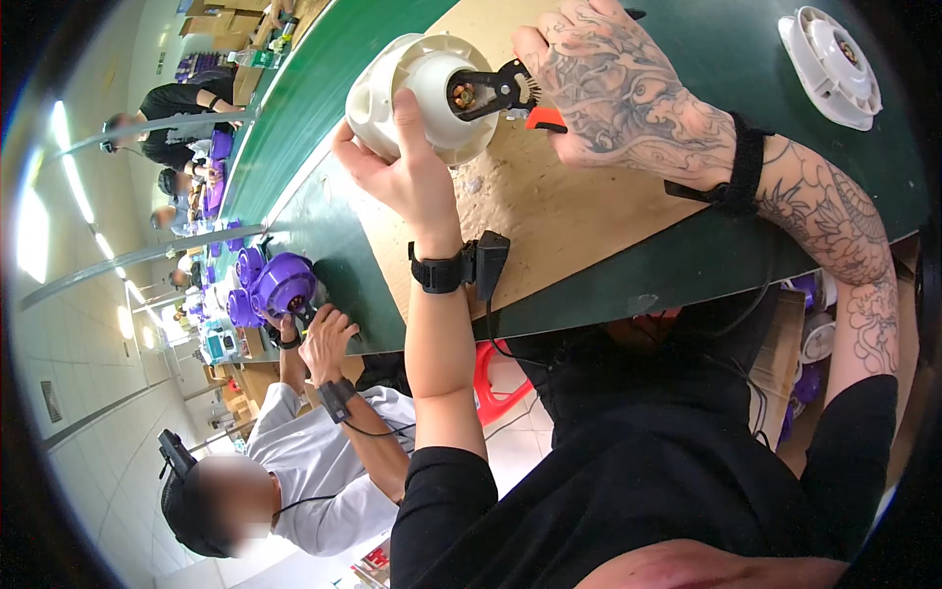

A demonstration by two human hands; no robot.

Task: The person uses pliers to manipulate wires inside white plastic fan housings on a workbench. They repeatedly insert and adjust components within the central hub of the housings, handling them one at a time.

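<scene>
My left hand [412, 177] is wrapped round a white round plastic housing [388, 74], steadying it from its near side. Copper-coloured parts [461, 95] show inside the housing's round opening. In my right hand [623, 93] is a pair of pliers [505, 90] with a black head and a red-and-black handle. The black jaws reach to the opening, right at the copper parts. What exactly the jaws touch is too small to tell. Beneath the housing lies a brown cardboard sheet [559, 226].
Another white round housing [834, 69] lies on the green tabletop [726, 39] at the far right. On the left, a co-worker in grey [334, 481] works on a purple housing [285, 280], among other purple ones. A red stool [491, 388] stands below the table edge. More people sit further along.
</scene>
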